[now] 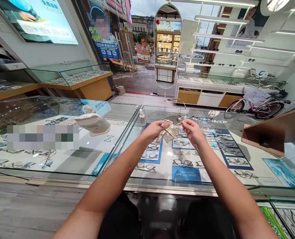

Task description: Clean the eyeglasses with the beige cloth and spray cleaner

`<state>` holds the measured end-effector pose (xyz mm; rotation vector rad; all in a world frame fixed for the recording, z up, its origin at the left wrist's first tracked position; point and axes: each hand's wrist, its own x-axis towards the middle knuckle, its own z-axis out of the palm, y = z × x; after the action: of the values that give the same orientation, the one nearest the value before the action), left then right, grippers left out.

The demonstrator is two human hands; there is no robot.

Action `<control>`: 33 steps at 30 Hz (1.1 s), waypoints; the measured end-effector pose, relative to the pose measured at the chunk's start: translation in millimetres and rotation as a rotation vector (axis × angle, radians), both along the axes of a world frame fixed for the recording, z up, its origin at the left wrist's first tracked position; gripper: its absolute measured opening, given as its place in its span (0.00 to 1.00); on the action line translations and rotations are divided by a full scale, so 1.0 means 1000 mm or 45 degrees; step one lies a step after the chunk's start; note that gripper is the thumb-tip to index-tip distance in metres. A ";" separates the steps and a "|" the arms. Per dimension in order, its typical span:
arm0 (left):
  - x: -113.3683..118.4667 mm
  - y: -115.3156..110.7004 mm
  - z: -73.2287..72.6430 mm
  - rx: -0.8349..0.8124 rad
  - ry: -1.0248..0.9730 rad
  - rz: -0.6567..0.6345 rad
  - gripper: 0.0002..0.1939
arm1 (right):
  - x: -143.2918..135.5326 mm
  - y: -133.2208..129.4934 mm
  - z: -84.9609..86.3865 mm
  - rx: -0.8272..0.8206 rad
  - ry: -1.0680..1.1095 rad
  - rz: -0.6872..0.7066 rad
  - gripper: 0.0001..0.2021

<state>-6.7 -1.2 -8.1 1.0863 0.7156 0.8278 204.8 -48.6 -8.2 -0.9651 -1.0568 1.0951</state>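
Note:
Over the glass display counter, my left hand is closed on a crumpled beige cloth that hangs from its fingers. To its right, my right hand is pinched on a thin eyeglass frame, mostly hidden by the fingers and hard to tell from the glasses behind it. A small white spray bottle stands upright on the glass, left of and beyond my left hand. Rows of glasses lie inside the counter under both hands.
A white scanner-like device stands on the left counter. At the right is a brown wooden stand. Beyond the counter are an oval mirror, a pink bicycle and another display case. A green item lies at lower right.

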 end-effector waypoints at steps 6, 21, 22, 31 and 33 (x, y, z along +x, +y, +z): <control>-0.004 0.001 0.010 -0.016 -0.121 0.102 0.33 | -0.010 -0.007 -0.003 -0.074 -0.099 0.181 0.17; 0.001 -0.011 0.006 0.298 -0.009 -0.164 0.28 | -0.019 -0.010 -0.011 -0.234 -0.197 0.416 0.17; 0.003 -0.012 0.004 0.352 0.006 -0.136 0.28 | -0.021 -0.011 -0.011 -0.243 -0.181 0.414 0.17; 0.001 -0.008 0.006 0.784 0.399 0.113 0.30 | -0.025 -0.012 -0.009 -0.232 -0.091 0.393 0.20; -0.002 -0.005 0.008 0.838 0.477 0.163 0.30 | -0.022 -0.012 -0.006 -0.224 -0.058 0.392 0.20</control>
<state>-8.9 -6.6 -0.2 1.8345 0.8539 1.0144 182.6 -60.5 -14.1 -0.9903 -1.1876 1.4440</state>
